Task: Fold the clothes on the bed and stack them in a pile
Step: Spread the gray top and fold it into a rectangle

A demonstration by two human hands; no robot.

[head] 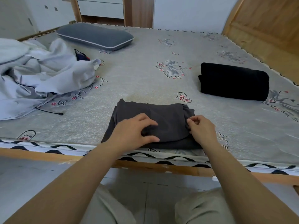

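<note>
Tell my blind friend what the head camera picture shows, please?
Two hands, left hand and right hand, grip a folded dark grey garment at the bed's near edge. A folded black garment lies right, crumpled pale bedding left.

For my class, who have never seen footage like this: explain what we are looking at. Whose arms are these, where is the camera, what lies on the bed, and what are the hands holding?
There is no machine here. The camera sits on a person's head and looks forward and down, so the two bare arms reaching in from below are that person's own.

They stand at the edge of a bed with a patterned cover. Close to them lies a dark grey garment, already partly folded. The left hand rests on it with curled fingers gathering the cloth; the right hand pinches its right edge.

Further off on the right lies a black folded garment. On the left is a heap of pale, crumpled fabric, not folded, and behind it a grey pillow. A wooden headboard stands at the far right.
</note>
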